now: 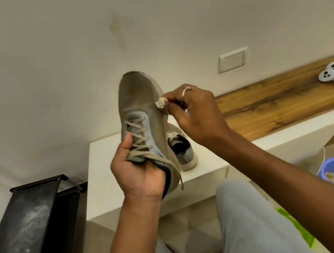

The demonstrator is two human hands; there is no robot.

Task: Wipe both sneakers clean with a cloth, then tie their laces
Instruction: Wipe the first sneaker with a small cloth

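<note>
Now my left hand (140, 173) grips the raised sneaker (142, 117) by its collar, toe up, so my right hand (196, 111) can pinch the cloth (161, 103) against its side; the other sneaker (181, 150) waits just behind.

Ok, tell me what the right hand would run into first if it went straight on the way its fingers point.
The right hand points leftward, pinching the cloth, which seems to touch the held sneaker on its side near the toe. So that sneaker comes first, though depth is slightly unclear.
</note>
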